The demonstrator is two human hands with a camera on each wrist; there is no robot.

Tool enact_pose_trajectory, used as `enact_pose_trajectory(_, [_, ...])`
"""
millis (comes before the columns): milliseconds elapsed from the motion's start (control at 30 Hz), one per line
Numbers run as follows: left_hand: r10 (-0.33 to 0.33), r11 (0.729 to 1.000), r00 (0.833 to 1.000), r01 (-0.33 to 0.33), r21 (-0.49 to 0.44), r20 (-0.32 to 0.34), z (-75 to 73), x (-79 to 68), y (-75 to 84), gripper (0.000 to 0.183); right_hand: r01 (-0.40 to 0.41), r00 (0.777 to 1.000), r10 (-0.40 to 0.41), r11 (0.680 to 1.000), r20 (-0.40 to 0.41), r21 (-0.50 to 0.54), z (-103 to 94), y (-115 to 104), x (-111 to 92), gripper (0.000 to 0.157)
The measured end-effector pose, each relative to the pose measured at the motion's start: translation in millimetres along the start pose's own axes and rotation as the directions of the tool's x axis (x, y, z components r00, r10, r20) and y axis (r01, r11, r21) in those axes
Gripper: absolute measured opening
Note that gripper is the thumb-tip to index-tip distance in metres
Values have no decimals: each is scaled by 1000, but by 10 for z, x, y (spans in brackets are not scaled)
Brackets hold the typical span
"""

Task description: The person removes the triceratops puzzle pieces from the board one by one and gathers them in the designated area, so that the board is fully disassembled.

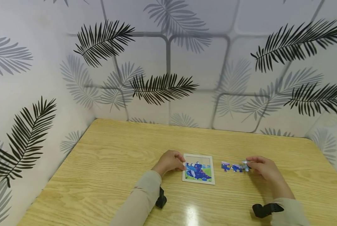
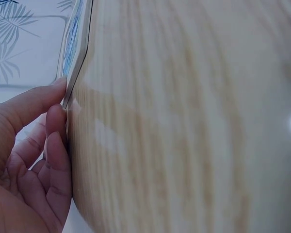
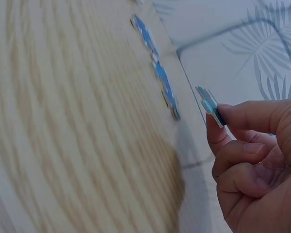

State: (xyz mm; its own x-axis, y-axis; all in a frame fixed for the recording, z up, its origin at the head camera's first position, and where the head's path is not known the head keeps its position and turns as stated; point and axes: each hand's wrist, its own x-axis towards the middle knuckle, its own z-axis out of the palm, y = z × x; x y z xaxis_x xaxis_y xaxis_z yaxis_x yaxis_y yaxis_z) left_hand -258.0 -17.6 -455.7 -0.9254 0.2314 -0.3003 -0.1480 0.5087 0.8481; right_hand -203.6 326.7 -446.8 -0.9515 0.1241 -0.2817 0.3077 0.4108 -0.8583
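Above table [image 3: 87, 121], puzzle piece [image 3: 212, 107] between bent right fingers [image 3: 235, 158].

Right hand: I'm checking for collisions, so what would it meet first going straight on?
Probably the nearest loose, knobbed blue jigsaw piece, though the right hand looks raised and may pass over it.

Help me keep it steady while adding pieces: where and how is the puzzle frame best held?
Probably by the left rim of the puzzle frame, with the left hand coming from the left: thumb on top, fingers against the outer edge. The puzzle frame lies flat, its narrow pale border leaves a bare strip beside the picture, and the loose pieces lie past the opposite side.
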Motion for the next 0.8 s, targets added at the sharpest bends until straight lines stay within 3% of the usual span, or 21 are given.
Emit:
enact_pose_trajectory(200, [-7, 1000, 1000, 7, 0, 0, -3, 2, -6, 21, -22, 1000, 22, 1000, -9, 1, -95, 109, -17, 33])
enact_pose_trajectory(433, [2, 1000, 1000, -2, -8, 1, -5, 12, -13, 21, -5, 1000, 5, 999, -8, 36, -97, 148, -8, 20])
enact_pose_trajectory(800, [4, 1000, 1000, -4, -10, 5, -16, -6, -10, 21, -17, 997, 13, 999, -82, -45, -53, 119, -10, 39])
